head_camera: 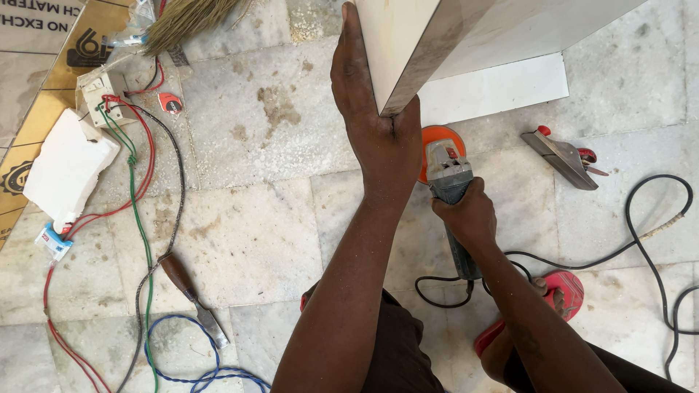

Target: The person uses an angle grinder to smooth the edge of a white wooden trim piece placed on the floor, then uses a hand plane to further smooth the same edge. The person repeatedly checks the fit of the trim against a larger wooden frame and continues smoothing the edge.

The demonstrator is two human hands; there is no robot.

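Marble floor carries loose wires. Left hand grips a tile at twelve o'clock; right hand clasps a grinder.

1. A tiling or building work site is shown, not a finished room.
2. A dusty, stained stone floor is seen, with work done directly on it.
3. Loose wires, a bare socket box, a chisel and a broom are scattered about.
4. An angle grinder and a large pale tile are in use.
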